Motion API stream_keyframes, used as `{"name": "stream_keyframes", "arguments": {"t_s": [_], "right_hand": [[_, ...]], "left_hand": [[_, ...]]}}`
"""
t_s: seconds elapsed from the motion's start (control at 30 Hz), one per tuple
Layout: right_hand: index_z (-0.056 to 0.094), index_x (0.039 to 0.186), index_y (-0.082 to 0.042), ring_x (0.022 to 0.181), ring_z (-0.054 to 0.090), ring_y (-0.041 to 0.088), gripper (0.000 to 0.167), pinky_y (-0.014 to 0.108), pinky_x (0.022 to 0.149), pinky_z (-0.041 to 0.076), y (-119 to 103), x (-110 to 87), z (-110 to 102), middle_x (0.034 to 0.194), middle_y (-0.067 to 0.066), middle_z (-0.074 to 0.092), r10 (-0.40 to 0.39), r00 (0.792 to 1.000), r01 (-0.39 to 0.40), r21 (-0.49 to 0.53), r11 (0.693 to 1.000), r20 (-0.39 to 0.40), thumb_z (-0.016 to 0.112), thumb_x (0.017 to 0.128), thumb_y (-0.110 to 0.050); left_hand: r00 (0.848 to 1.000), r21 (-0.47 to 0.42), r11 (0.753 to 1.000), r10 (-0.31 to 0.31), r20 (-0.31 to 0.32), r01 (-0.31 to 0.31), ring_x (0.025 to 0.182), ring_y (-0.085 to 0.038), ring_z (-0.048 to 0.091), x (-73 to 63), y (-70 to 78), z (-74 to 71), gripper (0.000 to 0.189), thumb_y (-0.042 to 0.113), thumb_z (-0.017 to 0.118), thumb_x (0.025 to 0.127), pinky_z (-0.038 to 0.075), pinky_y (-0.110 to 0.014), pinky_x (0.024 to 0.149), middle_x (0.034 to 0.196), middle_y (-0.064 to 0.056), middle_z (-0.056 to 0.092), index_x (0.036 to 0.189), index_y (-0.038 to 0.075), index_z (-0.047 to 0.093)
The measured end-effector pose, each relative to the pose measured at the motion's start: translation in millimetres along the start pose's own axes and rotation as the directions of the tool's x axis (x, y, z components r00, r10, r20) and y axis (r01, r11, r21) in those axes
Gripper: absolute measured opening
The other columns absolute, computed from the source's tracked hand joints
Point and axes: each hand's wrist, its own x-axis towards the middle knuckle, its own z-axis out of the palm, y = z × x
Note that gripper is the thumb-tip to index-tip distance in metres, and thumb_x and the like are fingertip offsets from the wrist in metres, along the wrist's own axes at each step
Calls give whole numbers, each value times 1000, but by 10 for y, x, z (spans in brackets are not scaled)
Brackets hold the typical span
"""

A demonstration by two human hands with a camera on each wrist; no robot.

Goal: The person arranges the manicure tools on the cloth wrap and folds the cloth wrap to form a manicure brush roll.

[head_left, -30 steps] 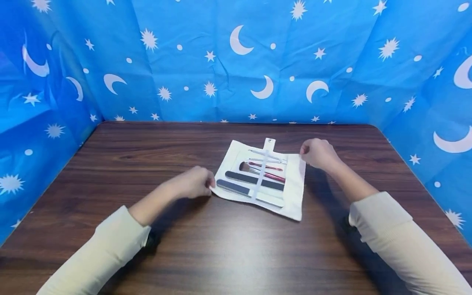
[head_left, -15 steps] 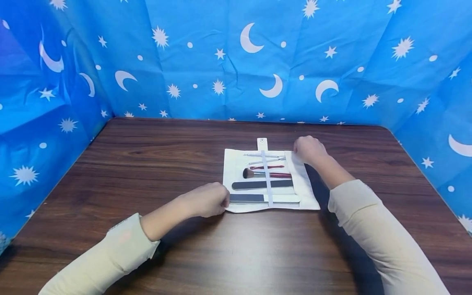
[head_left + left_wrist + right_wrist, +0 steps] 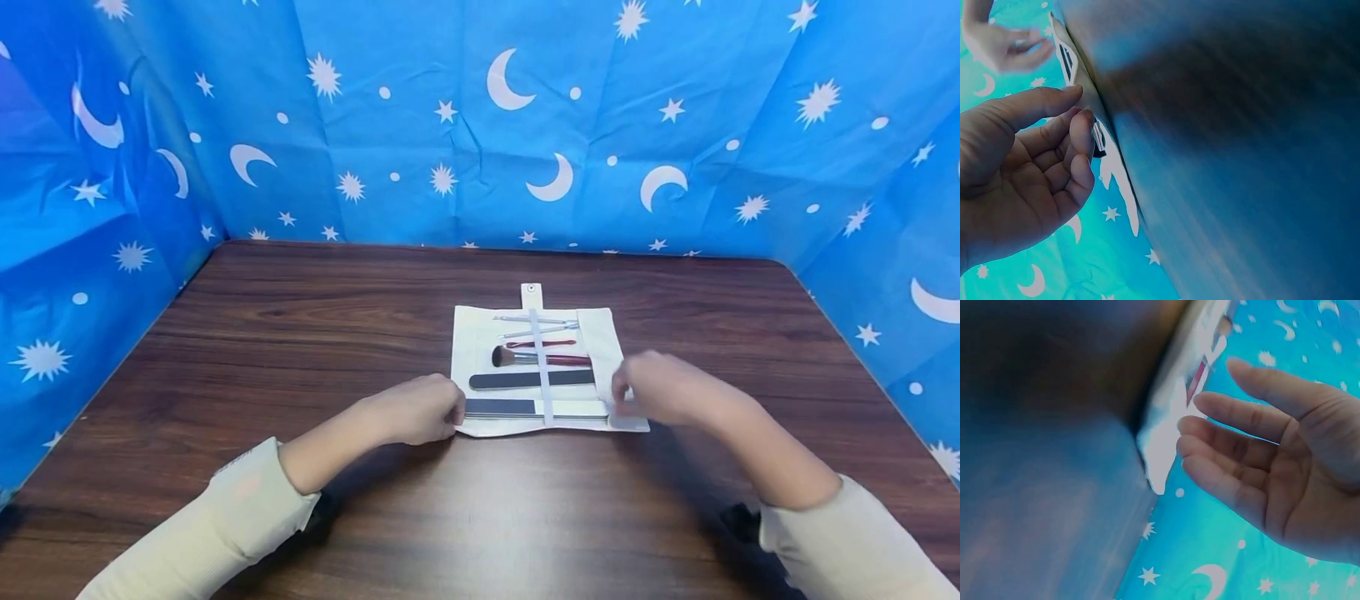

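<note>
A white tool roll [image 3: 472, 342] lies spread on the table, its snap tab [image 3: 531, 293] pointing away. Under its clear elastic band [image 3: 545, 385] lie a dark nail file [image 3: 502, 381], a grey-and-white file [image 3: 501, 407], a red-handled makeup brush [image 3: 525, 357], a thin red tool [image 3: 540, 343] and slim silver tools [image 3: 536, 319]. My left hand [image 3: 416, 408] pinches the roll's near left corner between thumb and fingers. Over the right flap is my right hand [image 3: 660, 387], slightly blurred; in the right wrist view its fingers [image 3: 1241, 419] are loosely extended, holding nothing.
The dark wood-grain table [image 3: 322, 333] reaches back to a blue cloth backdrop [image 3: 420, 125] with white moons and stars, which also hangs along both sides.
The roll has turned square to the table and shifted slightly right. My right hand has let go of its far right corner and come nearer along the right edge. The left hand keeps its corner.
</note>
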Motion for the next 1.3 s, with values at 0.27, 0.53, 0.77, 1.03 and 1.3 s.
{"name": "stream_keyframes", "arguments": {"t_s": [0.27, 0.53, 0.77, 1.03, 1.3], "right_hand": [[59, 84, -13, 65, 46, 11, 30, 30, 57, 42, 84, -263, 357, 82, -5, 49, -153, 972, 137, -95, 986, -181, 81, 64, -4], [68, 88, -10, 74, 57, 9, 16, 33, 65, 49, 228, -249, 291, 84, -4, 64, -194, 955, 198, -5, 980, -223, 67, 79, 2], [64, 95, -6, 64, 50, 7, 9, 27, 56, 44, 396, -137, 212, 76, -4, 59, -122, 958, 193, 271, 943, -259, 56, 90, -4], [56, 106, 5, 59, 60, 15, 17, 29, 52, 50, 433, 90, 159, 86, 16, 62, 97, 948, 30, 391, 920, -302, 47, 95, -5], [53, 113, 10, 54, 57, 17, 27, 27, 48, 49, 398, 306, 125, 100, 27, 57, 251, 950, -178, 341, 923, -184, 45, 93, -5]], "left_hand": [[1000, -7, 1000, -7, 9, 7, 64, -8, 51, -3, -15, -25, 10, 2, 63, 82, 44, -23, 61, 71, 6, 56, 76, 9, 63], [1000, -34, 999, 9, 12, -8, 65, -8, 50, -14, -53, -62, 7, 0, 61, 84, 45, -22, 63, 73, 4, 56, 81, 6, 63], [996, -101, 993, -66, -52, 61, 59, -9, 46, 54, -192, -205, 6, 3, 57, 86, 42, -24, 59, 71, 3, 53, 83, 7, 60], [946, -186, 964, -232, -226, 192, 49, -12, 40, 342, -346, -236, 9, 10, 42, 96, 34, -26, 47, 64, -3, 48, 99, 5, 50], [915, -113, 947, -319, -247, 299, 53, -14, 47, 619, -346, -256, 27, 3, 38, 91, 40, -27, 52, 69, -7, 56, 114, -7, 48]]}}
